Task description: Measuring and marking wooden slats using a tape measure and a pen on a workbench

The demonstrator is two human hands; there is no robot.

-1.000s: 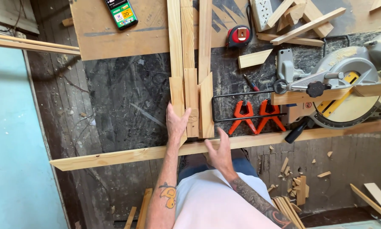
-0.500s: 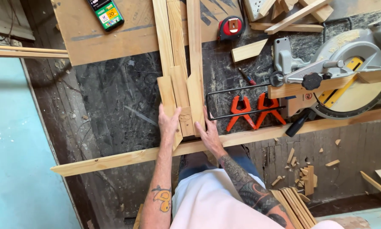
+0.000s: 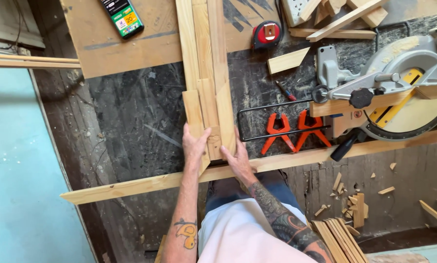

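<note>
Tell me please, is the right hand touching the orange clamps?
Apart. The head view shows the right hand against the wooden strips, with bare dark bench between it and the orange clamps.

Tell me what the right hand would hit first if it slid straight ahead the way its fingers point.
The right hand already presses the rightmost wooden slat, fingers pointing up along it. Going on, it would likely just ride that slat; nothing else shows in that line.
</note>
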